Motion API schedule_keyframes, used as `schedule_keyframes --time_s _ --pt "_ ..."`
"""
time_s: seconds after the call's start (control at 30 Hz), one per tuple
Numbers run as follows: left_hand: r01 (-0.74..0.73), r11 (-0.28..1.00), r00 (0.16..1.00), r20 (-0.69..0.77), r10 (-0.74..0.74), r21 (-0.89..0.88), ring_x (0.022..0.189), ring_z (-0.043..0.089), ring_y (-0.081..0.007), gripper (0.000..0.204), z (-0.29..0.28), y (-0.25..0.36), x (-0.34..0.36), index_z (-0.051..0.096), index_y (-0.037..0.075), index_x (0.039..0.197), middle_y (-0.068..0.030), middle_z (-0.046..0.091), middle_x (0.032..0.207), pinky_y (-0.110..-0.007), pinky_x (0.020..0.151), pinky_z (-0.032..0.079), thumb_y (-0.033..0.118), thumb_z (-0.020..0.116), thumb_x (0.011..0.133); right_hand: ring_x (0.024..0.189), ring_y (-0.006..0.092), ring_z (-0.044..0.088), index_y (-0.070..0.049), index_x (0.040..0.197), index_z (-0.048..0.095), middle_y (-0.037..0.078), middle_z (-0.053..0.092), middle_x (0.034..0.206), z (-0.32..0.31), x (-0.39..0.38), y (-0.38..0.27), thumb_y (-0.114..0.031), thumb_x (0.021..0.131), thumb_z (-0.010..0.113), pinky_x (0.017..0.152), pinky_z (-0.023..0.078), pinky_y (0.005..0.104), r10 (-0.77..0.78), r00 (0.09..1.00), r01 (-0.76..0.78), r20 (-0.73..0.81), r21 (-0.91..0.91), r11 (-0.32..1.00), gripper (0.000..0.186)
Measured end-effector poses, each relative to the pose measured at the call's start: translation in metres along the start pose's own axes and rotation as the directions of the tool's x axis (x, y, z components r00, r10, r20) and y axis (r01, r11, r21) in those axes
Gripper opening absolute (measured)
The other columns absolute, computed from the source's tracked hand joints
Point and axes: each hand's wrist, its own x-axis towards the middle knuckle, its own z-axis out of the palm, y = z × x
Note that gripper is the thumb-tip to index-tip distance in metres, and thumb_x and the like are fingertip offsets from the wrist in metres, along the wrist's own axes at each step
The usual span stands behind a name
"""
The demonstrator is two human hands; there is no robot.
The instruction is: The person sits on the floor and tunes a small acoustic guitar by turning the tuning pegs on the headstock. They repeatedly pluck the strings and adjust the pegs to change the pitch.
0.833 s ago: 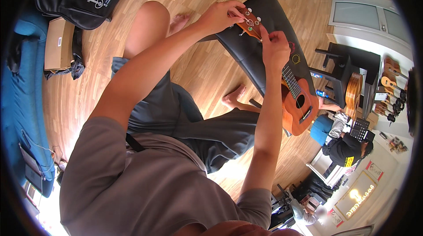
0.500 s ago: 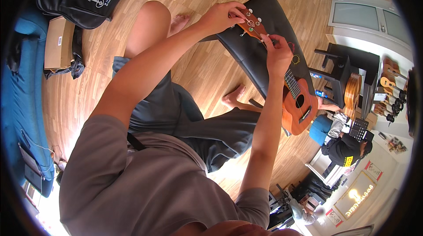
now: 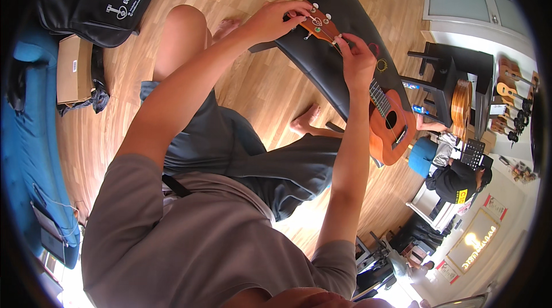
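A reddish-brown ukulele [image 3: 384, 144] lies along a black padded bench [image 3: 315, 58], its headstock [image 3: 319, 23] toward the far end. My left hand [image 3: 277, 19] is at the left edge of the headstock, thumb and forefinger pinched beside the tuning pegs; what lies between them is too small to make out. Just below the headstock, my right hand [image 3: 357, 62] pinches a thin string over the top of the neck. This hand and its wrist hide much of the neck. A coiled yellow string [image 3: 382, 65] and a pink string [image 3: 375, 49] lie on the bench beside my right hand.
Beyond the bench's right side stand a black stool [image 3: 431, 87] and a wooden guitar [image 3: 460, 107]. A person in black [image 3: 454, 184] sits by a music stand [image 3: 475, 153]. To the left are a blue sofa [image 3: 34, 135], a cardboard box [image 3: 75, 69] and a black bag [image 3: 95, 6].
The view has shifted slightly, so the bench, ukulele and both hands appear a little farther left. Both hands keep their pinched holds at the headstock and upper neck.
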Motion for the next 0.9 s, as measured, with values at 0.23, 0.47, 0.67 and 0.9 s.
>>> schedule_keyframes --time_s 0.23,0.47,0.67,0.9 --pt "-0.18 0.962 0.983 -0.004 0.185 0.206 0.118 0.063 -0.0241 0.022 0.008 -0.014 0.004 0.075 0.018 0.117 0.001 0.068 0.125 -0.044 0.103 0.046 0.013 0.064 0.099 0.052 0.0121 0.055 -0.01 0.1 0.081 0.007 0.063 0.061 0.004 -0.003 0.007 -0.029 0.089 0.083 0.053 0.045 0.0293 -0.07 0.998 0.07 -0.008 0.112 0.991 0.022" --pt "-0.154 0.965 0.988 0.006 0.156 0.212 0.117 0.064 -0.0251 0.021 0.007 -0.006 0.004 0.076 0.014 0.113 -0.0017 0.069 0.121 -0.042 0.1 0.05 0.009 0.063 0.098 0.053 0.0195 0.061 -0.012 0.099 0.082 0.009 0.067 0.064 -0.009 -0.016 -0.018 -0.029 0.089 0.083 0.055 0.048 0.0329 -0.112 0.993 0.113 0.047 -0.017 0.993 0.02" --pt "-0.217 0.946 0.974 -0.008 0.225 0.239 0.111 0.066 -0.0298 0.022 0.004 -0.001 0.001 0.075 0.008 0.116 -0.0075 0.071 0.118 -0.041 0.096 0.053 0.005 0.066 0.096 0.056 0.0255 0.066 -0.016 0.099 0.082 0.009 0.068 0.065 -0.016 -0.016 -0.034 -0.033 0.088 0.083 0.056 0.05 0.0349 -0.154 0.985 0.165 0.081 -0.146 0.975 0.021" --pt "-0.16 0.958 0.985 -0.021 0.169 0.236 0.116 0.065 -0.0273 0.017 0.003 0.01 0.001 0.076 0.009 0.107 -0.0043 0.072 0.12 -0.042 0.099 0.052 0.008 0.062 0.097 0.061 0.0304 0.068 -0.016 0.096 0.082 0.01 0.07 0.069 -0.012 -0.014 -0.034 -0.031 0.09 0.08 0.058 0.053 0.0374 -0.225 0.974 0.215 -0.014 -0.237 0.947 0.017"
